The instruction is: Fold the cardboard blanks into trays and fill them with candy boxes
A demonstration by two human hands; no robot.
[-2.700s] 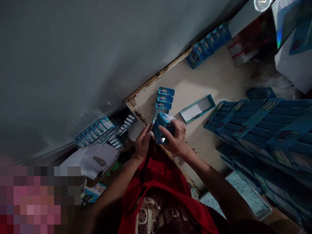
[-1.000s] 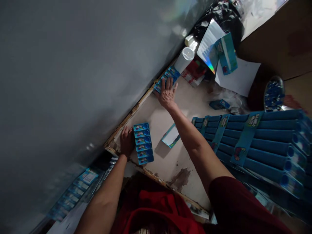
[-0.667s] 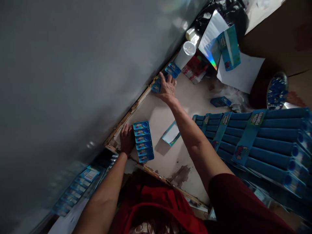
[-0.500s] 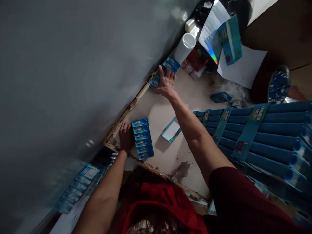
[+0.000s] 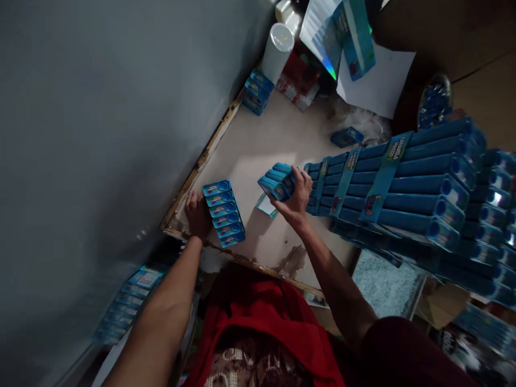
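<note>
A row of several small blue boxes [image 5: 224, 214] with printed faces stands packed together near the table's left corner. My left hand [image 5: 197, 215] lies against the row's left side, its fingers stretched out and apart, with the thumb hidden. Above the middle of the table, my right hand [image 5: 297, 194] grips a small stack of blue boxes [image 5: 277, 180], thumb below and fingers around the far side. Beneath that stack, partly covered by it, lies an open blue carton [image 5: 266, 206] with a pale inside.
More blue boxes [image 5: 257, 94] stand by the wall beside a white canister [image 5: 278, 45]. Tall stacks of banded blue packs [image 5: 387, 183] rise at the right. One blue box [image 5: 346, 137] lies near clear plastic. The table's edge [image 5: 245, 262] is chipped.
My right hand has come back from the wall side towards the middle, bringing a small stack of blue boxes with it. My left hand stays beside the row. The view has shifted.
</note>
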